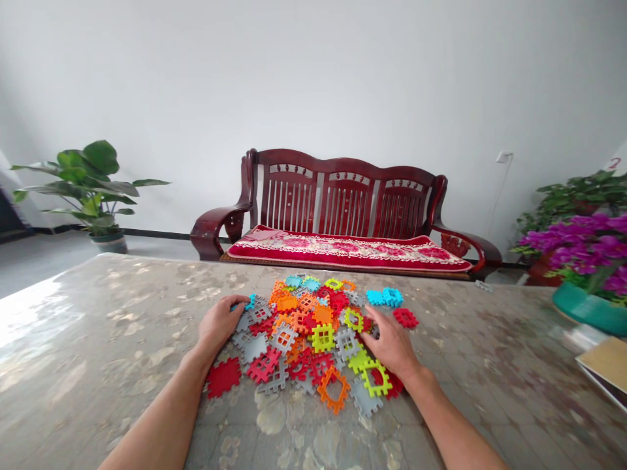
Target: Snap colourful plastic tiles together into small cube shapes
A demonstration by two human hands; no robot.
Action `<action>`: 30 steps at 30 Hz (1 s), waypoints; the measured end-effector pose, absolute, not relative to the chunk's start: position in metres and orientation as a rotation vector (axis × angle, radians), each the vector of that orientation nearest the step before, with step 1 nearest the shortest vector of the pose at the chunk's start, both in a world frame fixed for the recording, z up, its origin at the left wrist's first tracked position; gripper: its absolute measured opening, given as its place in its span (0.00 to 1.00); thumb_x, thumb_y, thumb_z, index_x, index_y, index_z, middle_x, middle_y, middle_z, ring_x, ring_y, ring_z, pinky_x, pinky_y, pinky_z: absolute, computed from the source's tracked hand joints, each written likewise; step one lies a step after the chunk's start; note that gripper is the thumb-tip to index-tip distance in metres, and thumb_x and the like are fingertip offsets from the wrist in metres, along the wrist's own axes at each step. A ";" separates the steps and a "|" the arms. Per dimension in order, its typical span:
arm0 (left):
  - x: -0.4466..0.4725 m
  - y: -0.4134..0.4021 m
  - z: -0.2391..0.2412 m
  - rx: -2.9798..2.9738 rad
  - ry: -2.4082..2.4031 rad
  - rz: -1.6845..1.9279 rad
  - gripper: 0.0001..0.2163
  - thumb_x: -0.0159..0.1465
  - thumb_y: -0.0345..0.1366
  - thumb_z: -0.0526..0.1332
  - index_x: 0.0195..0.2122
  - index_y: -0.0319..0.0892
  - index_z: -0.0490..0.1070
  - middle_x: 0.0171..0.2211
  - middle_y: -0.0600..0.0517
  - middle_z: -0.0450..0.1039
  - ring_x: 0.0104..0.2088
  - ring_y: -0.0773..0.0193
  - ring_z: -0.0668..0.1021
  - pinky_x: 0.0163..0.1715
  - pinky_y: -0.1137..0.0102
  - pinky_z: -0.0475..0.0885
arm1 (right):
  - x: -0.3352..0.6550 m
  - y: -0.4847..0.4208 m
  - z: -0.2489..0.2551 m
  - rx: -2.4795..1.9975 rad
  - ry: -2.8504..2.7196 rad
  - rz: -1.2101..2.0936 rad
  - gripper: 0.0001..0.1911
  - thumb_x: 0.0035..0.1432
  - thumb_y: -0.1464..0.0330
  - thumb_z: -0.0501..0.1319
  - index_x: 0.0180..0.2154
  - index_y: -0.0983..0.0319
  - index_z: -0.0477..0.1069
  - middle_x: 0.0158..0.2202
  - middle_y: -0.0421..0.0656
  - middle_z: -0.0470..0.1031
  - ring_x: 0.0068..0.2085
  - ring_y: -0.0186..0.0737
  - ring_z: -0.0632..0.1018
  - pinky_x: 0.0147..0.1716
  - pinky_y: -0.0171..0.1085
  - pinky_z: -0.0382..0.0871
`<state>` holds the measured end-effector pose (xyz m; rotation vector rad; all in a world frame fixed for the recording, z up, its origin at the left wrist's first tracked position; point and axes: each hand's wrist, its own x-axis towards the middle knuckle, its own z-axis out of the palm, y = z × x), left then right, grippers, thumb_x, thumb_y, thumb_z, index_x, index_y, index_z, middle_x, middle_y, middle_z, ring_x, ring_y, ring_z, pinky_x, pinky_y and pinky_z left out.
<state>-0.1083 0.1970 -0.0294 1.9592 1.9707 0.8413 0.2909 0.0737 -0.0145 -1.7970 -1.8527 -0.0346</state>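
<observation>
A heap of flat interlocking plastic tiles (313, 333) in red, orange, grey, lime and blue lies on the patterned table (98, 339). My left hand (221, 322) rests on the heap's left edge, fingers curved over grey and blue tiles. My right hand (390, 342) lies flat on the right side of the heap, fingers stretched over grey and lime tiles. A solid red tile (223, 377) sits beside my left wrist. An orange frame tile (334, 390) lies at the near edge. Two blue tiles (385, 297) and a red one (405, 318) sit apart at the far right.
A dark red wooden bench (343, 215) with a red cushion stands behind the table. A leafy potted plant (93, 189) is at the far left. Purple flowers in a teal pot (590, 307) and a tan book (607, 362) occupy the table's right edge.
</observation>
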 end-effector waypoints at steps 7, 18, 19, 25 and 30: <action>-0.109 0.197 -0.029 1.969 1.981 0.824 0.14 0.62 0.40 0.55 0.42 0.49 0.78 0.45 0.53 0.80 0.46 0.58 0.79 0.47 0.69 0.71 | 0.294 0.071 -0.011 -1.728 -1.886 -0.205 0.29 0.52 0.71 0.60 0.58 0.57 0.68 0.53 0.45 0.76 0.53 0.47 0.74 0.55 0.45 0.67; -0.108 0.195 -0.027 1.967 1.987 0.804 0.14 0.63 0.40 0.54 0.43 0.49 0.78 0.46 0.52 0.79 0.46 0.58 0.79 0.47 0.69 0.71 | 0.293 0.066 -0.008 -1.811 -1.775 0.002 0.28 0.57 0.66 0.58 0.60 0.55 0.65 0.48 0.42 0.79 0.48 0.44 0.78 0.50 0.43 0.71; -0.108 0.195 -0.027 1.964 1.990 0.802 0.14 0.63 0.40 0.54 0.43 0.49 0.78 0.46 0.52 0.79 0.46 0.58 0.79 0.46 0.70 0.71 | 0.292 0.066 -0.006 -1.822 -1.799 0.009 0.28 0.56 0.65 0.59 0.60 0.56 0.65 0.49 0.43 0.79 0.48 0.45 0.78 0.50 0.44 0.70; -0.109 0.197 -0.031 1.962 1.968 0.799 0.15 0.63 0.40 0.53 0.44 0.48 0.78 0.47 0.52 0.79 0.47 0.58 0.79 0.48 0.69 0.70 | 0.286 0.064 -0.004 -1.843 -1.940 -0.125 0.34 0.51 0.65 0.64 0.61 0.58 0.65 0.52 0.47 0.77 0.50 0.49 0.76 0.52 0.46 0.67; -0.112 0.200 -0.034 1.962 1.952 0.807 0.15 0.63 0.41 0.53 0.43 0.48 0.78 0.47 0.52 0.79 0.48 0.57 0.78 0.49 0.68 0.70 | 0.290 0.064 -0.004 -1.806 -1.980 -0.283 0.28 0.54 0.66 0.61 0.58 0.59 0.67 0.52 0.47 0.77 0.50 0.48 0.75 0.52 0.45 0.66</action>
